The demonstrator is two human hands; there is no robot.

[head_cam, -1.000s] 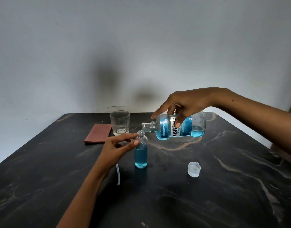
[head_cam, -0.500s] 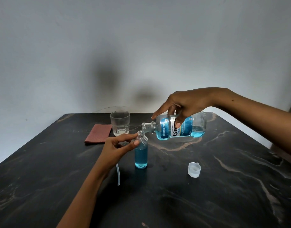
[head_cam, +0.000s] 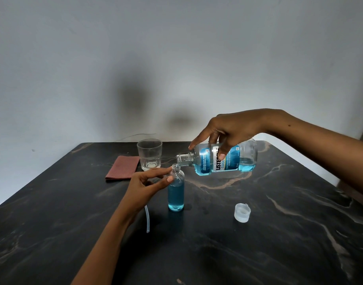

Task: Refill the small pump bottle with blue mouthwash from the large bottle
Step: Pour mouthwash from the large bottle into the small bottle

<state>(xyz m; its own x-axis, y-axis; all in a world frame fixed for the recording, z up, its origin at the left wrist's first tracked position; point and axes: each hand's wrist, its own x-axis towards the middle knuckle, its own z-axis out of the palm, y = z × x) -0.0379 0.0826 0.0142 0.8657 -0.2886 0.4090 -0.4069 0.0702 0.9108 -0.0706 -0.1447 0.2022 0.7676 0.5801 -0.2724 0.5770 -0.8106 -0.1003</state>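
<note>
Head view, right hand (head_cam: pixel 236 128): right of centre, fingers curled over the top of the large bottle (head_cam: pixel 221 161), index finger stretched toward its neck.
Large bottle: held nearly level above the table, open mouth pointing left, just over the small bottle's opening; blue mouthwash lies along its lower side.
Left hand (head_cam: pixel 144 186): centre of frame, thumb and fingertips pinching the small bottle (head_cam: pixel 176 191) at its shoulder.
Small bottle: upright on the dark marble table (head_cam: pixel 279 243), blue liquid up to about its shoulder.
Cap (head_cam: pixel 242 212): lower right of the small bottle, apart from it.
Clear tube (head_cam: pixel 147 220): lying below the left hand.
Glass (head_cam: pixel 149 154): upper centre, beside a folded reddish cloth (head_cam: pixel 123 168) to its left.
</note>
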